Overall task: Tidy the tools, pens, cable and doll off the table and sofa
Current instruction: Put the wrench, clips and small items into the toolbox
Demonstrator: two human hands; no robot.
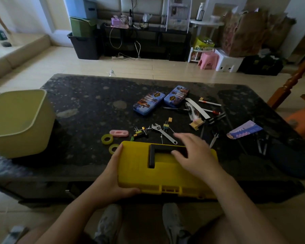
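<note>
Toolbox (165, 175): one, at left hand (113, 175)
Tins (149, 103) (176, 95): two, beyond right hand (195, 154)
Tape rolls (107, 139) (114, 148): two, by left hand
Wrench (163, 132): one
Bin (19, 124): one

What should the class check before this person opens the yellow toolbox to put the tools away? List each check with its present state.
1. Left hand steadies the yellow toolbox: ok, it grips the left end.
2. Right hand grips the black handle: not ok, its fingers lie relaxed over it.
3. Lid open: not ok, it is closed.
4. Front latches released: cannot tell.
5. Adjustable wrench within reach: ok, it lies on the table just beyond the toolbox.
</note>
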